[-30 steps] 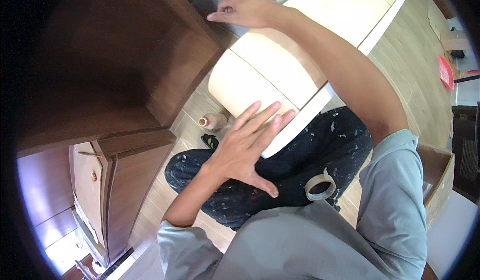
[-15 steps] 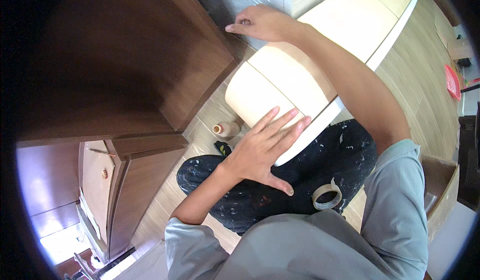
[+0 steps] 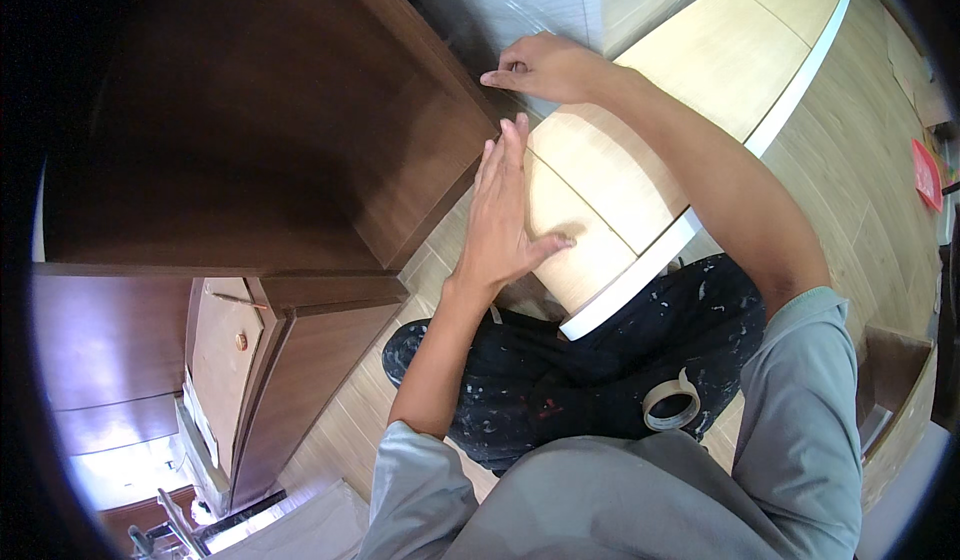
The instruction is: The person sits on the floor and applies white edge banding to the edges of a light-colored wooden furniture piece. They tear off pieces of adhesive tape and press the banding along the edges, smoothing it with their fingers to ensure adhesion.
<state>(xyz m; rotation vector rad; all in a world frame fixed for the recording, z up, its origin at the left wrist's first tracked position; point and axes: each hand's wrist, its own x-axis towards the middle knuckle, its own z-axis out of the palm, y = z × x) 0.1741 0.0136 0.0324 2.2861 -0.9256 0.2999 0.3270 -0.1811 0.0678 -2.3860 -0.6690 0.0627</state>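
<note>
A long cream cabinet-like piece [image 3: 590, 195] with dark seams and a white edge strip [image 3: 640, 272] lies slanting from my lap to the far right. My left hand [image 3: 497, 225] is open at its near left side, fingers stretched and thumb over the cream face. Beyond it, my right arm reaches across the piece. My right hand [image 3: 548, 66] is closed in a pinch near its far left side; whatever the fingertips hold, if anything, is too small to make out. A roll of masking tape [image 3: 655, 400] with a loose end rests on my dark, paint-spotted trousers.
A dark brown wooden cabinet [image 3: 270, 130] stands at the left, with a lower brown unit [image 3: 320, 360] below it. Plastic-covered pale material [image 3: 560, 0] is at the back. An open box [image 3: 890, 380] and a pink dustpan-like thing [image 3: 927, 175] lie at the right.
My left hand has moved from the near white edge, left and away from me, to the piece's left side. My right hand keeps its pinch beyond the piece. The whole view has shifted slightly.
</note>
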